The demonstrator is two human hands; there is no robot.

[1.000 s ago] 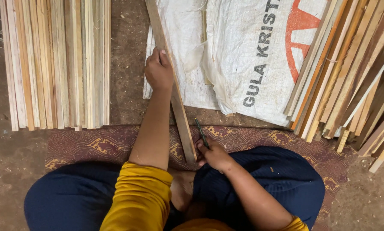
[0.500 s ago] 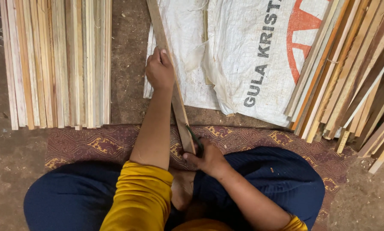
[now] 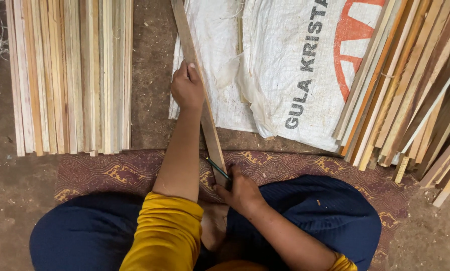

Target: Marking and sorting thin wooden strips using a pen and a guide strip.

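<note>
Head view, looking down: one person sits cross-legged on one patterned mat spread on the dirt floor. One long wooden slat runs from the lap up and away, slightly tilted to the left. The left hand has its grip wrapped closed around the slat partway up. The right hand sits at the slat's near end, its grip pinched closed on one thin dark pencil-like tool whose tip touches the wood. Two groups of similar slats lie on the floor: one neat row at left, too many to count surely, and one looser heap at right. One white woven sack lies between them, under the slat's far part.
</note>
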